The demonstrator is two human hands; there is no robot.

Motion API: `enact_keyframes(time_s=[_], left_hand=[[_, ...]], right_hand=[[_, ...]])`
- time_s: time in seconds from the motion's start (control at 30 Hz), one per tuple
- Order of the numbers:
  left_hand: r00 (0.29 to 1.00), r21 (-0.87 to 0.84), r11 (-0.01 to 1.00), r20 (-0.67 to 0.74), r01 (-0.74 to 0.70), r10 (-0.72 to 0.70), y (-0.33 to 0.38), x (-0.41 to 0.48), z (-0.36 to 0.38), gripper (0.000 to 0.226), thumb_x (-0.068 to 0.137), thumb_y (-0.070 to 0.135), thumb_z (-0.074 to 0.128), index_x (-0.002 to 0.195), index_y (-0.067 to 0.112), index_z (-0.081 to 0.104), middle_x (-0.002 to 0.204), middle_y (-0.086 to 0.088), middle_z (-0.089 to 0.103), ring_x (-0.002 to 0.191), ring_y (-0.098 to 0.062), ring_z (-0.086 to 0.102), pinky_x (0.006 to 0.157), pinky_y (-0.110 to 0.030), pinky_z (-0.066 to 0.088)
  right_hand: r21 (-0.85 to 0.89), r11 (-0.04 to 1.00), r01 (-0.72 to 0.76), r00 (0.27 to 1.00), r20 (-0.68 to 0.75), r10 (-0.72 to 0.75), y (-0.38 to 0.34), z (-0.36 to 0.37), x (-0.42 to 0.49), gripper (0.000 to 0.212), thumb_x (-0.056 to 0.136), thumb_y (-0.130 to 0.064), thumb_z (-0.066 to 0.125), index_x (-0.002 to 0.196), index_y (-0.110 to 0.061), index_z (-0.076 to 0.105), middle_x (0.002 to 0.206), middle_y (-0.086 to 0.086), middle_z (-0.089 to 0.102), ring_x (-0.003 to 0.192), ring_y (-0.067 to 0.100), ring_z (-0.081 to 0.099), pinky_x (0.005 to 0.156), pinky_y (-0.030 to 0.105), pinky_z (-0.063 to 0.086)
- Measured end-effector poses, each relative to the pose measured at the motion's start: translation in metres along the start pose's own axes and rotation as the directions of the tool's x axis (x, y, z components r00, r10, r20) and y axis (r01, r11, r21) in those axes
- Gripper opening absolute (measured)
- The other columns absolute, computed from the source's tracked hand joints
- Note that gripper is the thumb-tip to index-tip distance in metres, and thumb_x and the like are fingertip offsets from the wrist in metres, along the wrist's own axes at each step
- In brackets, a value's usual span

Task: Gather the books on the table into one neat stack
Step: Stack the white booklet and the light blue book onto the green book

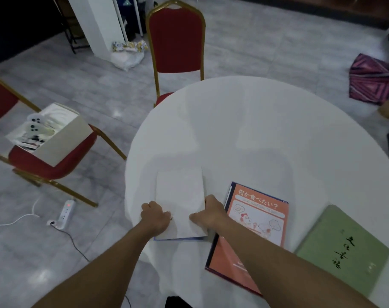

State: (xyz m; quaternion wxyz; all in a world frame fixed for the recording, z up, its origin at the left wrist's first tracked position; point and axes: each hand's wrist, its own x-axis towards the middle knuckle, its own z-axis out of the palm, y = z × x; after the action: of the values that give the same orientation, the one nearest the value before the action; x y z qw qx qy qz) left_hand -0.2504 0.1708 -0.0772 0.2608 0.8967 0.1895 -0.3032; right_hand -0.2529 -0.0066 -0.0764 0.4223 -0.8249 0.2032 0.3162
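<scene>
The white book (180,201) is gripped at its near edges by left hand (154,216) and right hand (208,215) — first pickup; next, placement onto the orange book (255,221) is called for.

Red gold-framed chair (176,41) behind table; open white box (56,132) on second chair; white power strip (66,213) on floor.

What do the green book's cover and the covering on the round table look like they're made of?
The green book: apparently matte paper or cloth-covered board; flat, dull sheen, black brush-style writing. The table covering: probably white woven cloth, since it shows faint fold creases and drapes softly over the edge.
</scene>
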Motion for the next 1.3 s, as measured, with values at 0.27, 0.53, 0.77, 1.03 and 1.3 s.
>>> enact_keyframes(time_s=[0.27, 0.53, 0.77, 1.03, 1.3], left_hand=[[0.997, -0.087, 0.996, 0.076, 0.01, -0.004, 0.002, 0.006, -0.006, 0.063, 0.09, 0.028, 0.062, 0.139, 0.002, 0.032, 0.141, -0.019, 0.035, 0.129, -0.036, 0.043, 0.11, -0.043, 0.039], [0.994, 0.116, 0.987, 0.01, -0.11, 0.11, 0.032, 0.008, -0.01, 0.079, 0.087, 0.042, 0.061, 0.144, 0.0, 0.024, 0.142, -0.02, 0.027, 0.133, -0.036, 0.033, 0.11, -0.038, 0.033], [0.987, -0.09, 0.986, 0.069, -0.138, 0.144, 0.078, 0.007, -0.014, 0.086, 0.08, 0.069, 0.052, 0.143, 0.012, 0.042, 0.146, -0.018, 0.03, 0.131, -0.037, 0.042, 0.105, -0.047, 0.044], [0.968, -0.195, 0.949, -0.026, -0.248, 0.248, 0.095, -0.004, -0.029, 0.047, 0.076, 0.051, 0.064, 0.091, 0.006, 0.068, 0.092, -0.012, 0.066, 0.089, -0.029, 0.063, 0.067, -0.031, 0.045], [0.927, 0.125, 0.937, -0.155, -0.326, 0.343, 0.105, -0.026, -0.029, 0.026, 0.09, 0.033, 0.049, 0.096, 0.007, 0.051, 0.104, -0.017, 0.061, 0.089, -0.034, 0.061, 0.072, -0.033, 0.047]], right_hand=[[0.057, 0.996, -0.069, 0.998, 0.019, 0.068, -0.001, 0.001, 0.008, 0.07, 0.081, -0.025, 0.074, 0.136, -0.007, 0.035, 0.12, 0.006, 0.055, 0.102, 0.02, 0.057, 0.074, 0.026, 0.048], [0.341, 0.94, -0.01, 0.999, 0.033, -0.002, 0.0, -0.003, 0.008, 0.057, 0.076, -0.015, 0.078, 0.12, -0.018, 0.043, 0.11, 0.002, 0.06, 0.102, 0.018, 0.063, 0.081, 0.034, 0.058], [0.584, 0.812, 0.012, 0.995, 0.076, -0.069, -0.007, -0.02, -0.003, 0.029, 0.077, -0.019, 0.068, 0.105, -0.026, 0.074, 0.101, 0.008, 0.078, 0.091, 0.025, 0.076, 0.069, 0.032, 0.057], [0.672, 0.739, 0.036, 0.992, 0.067, -0.109, -0.02, -0.042, -0.013, 0.025, 0.083, -0.013, 0.059, 0.097, -0.004, 0.079, 0.097, 0.019, 0.077, 0.086, 0.028, 0.075, 0.07, 0.034, 0.061], [0.565, 0.807, 0.174, 0.973, -0.224, -0.054, -0.002, -0.063, -0.024, 0.042, 0.078, -0.001, 0.081, 0.118, -0.012, 0.073, 0.11, 0.01, 0.071, 0.095, 0.023, 0.072, 0.075, 0.037, 0.065]])
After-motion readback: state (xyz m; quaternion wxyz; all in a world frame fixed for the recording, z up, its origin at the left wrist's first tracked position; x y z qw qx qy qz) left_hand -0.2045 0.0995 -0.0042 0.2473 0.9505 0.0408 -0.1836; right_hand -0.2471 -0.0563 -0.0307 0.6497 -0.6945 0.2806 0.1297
